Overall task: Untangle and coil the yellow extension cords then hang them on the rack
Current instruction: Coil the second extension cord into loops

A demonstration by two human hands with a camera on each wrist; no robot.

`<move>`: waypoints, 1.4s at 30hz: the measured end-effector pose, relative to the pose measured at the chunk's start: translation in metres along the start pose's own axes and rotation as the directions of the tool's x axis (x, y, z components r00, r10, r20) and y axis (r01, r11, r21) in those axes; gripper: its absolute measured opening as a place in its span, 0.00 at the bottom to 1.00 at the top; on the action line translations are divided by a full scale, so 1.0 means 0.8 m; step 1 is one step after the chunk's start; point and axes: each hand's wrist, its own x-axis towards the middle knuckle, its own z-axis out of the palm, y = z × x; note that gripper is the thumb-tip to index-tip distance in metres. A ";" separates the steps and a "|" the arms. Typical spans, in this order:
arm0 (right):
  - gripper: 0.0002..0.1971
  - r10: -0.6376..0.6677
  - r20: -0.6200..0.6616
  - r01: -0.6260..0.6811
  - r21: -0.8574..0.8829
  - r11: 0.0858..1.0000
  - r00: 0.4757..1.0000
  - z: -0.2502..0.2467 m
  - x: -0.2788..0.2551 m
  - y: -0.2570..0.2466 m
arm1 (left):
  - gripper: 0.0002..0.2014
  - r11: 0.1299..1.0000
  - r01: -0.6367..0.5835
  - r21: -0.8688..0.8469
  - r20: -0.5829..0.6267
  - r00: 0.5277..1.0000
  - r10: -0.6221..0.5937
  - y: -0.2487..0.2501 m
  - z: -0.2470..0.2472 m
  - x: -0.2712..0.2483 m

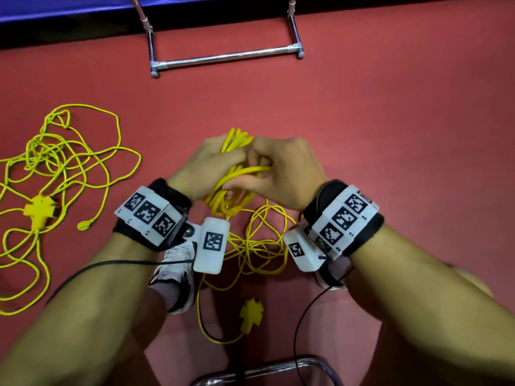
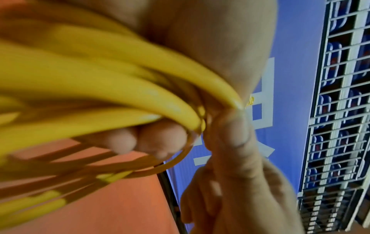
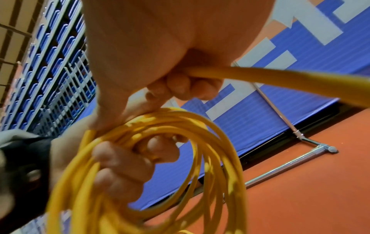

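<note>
My left hand (image 1: 207, 169) grips a bundle of round loops of thick yellow rubber extension cord (image 1: 232, 174), fingers curled round the coil; the left wrist view shows 2 of my fingertips (image 2: 140, 140) tucked under the strands. My right hand (image 1: 281, 171) is pressed right up against the left, fingers curled w/ 1 strand of the same cord pinched in them; in the right wrist view that strand (image 3: 280, 77) runs out from under my curled fingers (image 3: 180, 88), coil just below it.

Landmark = the chrome tube rack (image 1: 225, 58) standing on the red floor (image 1: 390, 121) at the foot of a blue banner wall (image 1: 69, 6). The coil sits well short of the rack, betw. it and me, held off the floor. The uncoiled rest of this cord (image 1: 259, 243) lies in loose tangled loops on the floor on my side of the coil, betw. my shoes, ending in a yellow cross-shaped socket block (image 1: 250, 313) nearest me. My white & black sneaker (image 1: 178, 271) is just beside that slack.

A 2nd thin yellow cord (image 1: 55, 168) lies tangled on the floor, well apart from the rack, off to the left of it on my side, w/ its own yellow cross-shaped block (image 1: 39, 211) and a small yellow plug (image 1: 85, 224) at 1 loose end
</note>
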 end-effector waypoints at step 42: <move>0.13 0.472 0.444 -0.355 -0.324 0.877 0.762 0.036 -0.011 0.046 | 0.01 0.285 -0.145 -0.947 -0.149 0.989 0.010 0.024 -0.039 -0.003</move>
